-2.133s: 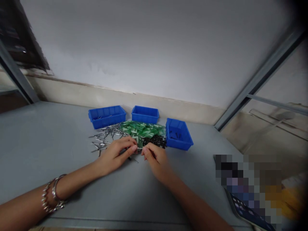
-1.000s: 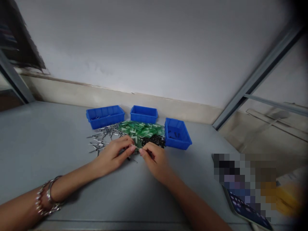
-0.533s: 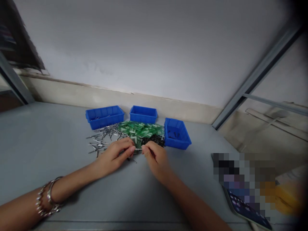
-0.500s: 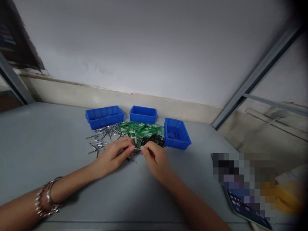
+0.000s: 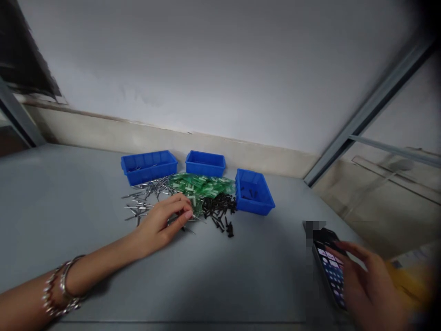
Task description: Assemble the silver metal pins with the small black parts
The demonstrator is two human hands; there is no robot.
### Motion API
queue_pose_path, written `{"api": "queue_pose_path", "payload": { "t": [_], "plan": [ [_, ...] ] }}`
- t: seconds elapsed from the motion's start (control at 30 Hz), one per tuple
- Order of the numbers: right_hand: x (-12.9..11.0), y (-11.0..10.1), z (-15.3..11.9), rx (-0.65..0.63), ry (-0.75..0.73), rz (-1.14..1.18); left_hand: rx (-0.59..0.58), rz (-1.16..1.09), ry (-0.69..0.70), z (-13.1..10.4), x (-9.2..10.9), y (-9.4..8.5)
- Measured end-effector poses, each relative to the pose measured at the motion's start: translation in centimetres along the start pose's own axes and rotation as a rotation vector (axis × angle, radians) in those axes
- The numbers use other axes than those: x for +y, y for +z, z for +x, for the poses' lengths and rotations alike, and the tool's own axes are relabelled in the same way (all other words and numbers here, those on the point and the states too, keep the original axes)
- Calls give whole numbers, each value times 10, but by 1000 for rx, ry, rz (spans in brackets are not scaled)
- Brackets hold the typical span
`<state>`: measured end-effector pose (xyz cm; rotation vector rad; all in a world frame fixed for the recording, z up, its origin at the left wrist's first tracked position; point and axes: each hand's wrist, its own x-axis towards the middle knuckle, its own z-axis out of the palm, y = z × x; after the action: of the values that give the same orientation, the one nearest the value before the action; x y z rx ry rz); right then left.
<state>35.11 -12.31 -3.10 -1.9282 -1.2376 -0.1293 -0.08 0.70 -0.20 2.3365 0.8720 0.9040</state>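
Note:
My left hand (image 5: 168,219) is closed in a pinch around a blind rivet (image 5: 200,219), whose thin pin sticks out past the fingertips. Beneath and beside that hand are loose silver blind rivets (image 5: 139,209). Just beyond the fingers lie green-and-clear plastic sachets (image 5: 203,184), with a heap of black screws (image 5: 218,207) to their right. My right hand (image 5: 372,285), somewhat blurred, is over a smartphone (image 5: 330,271) with a lit screen. Its fingers are stretched out and apart, and they cover part of the phone.
Three blue bins stand behind and beside the piles: a left bin (image 5: 149,174) with a few rivets, a middle bin (image 5: 206,170), and a right bin (image 5: 257,204) holding some black screws. A wall rises behind the grey table (image 5: 206,285). Metal posts frame both sides.
My right hand has left the spot opposite my left hand and moved right to the phone. The black screws it covered now show. My left hand has stayed in place.

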Motion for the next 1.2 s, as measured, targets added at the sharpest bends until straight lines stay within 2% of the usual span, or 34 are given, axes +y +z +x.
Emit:
{"api": "queue_pose_path", "payload": {
  "t": [0.1,0.27,0.37,0.43,0.5,0.57,0.63,0.67,0.73,0.8,0.9,1.03,1.2],
  "plan": [
    [5,-1,2,-43,12,-45,7,-1,7,0,0,0],
    [12,6,4,-60,-56,-35,0,23,20,0,0,0],
    [-1,8,3,-36,-56,62,-8,20,28,-1,1,-1],
    [-29,13,1,8,-88,140,-7,-1,21,-1,2,0],
    [-70,24,-1,-30,-197,244,4,-31,9,0,2,1],
    [-115,42,-2,-216,-361,337,26,-64,-1,1,1,3],
    [-151,63,0,-410,-448,416,69,-96,-8,2,0,3],
    [-164,73,0,-513,-458,435,95,-110,-12,2,-1,3],
    [-178,92,1,-633,-475,437,145,-129,-22,2,-3,3],
    [-180,105,-1,-698,-495,488,178,-132,-28,2,-4,2],
    [-175,112,-6,-778,-465,609,180,-120,-18,2,-3,3],
    [-171,111,-10,-780,-404,718,150,-106,12,2,-2,4],
    [-170,112,-9,-776,-362,742,91,-81,15,2,1,4]
  ]
}}
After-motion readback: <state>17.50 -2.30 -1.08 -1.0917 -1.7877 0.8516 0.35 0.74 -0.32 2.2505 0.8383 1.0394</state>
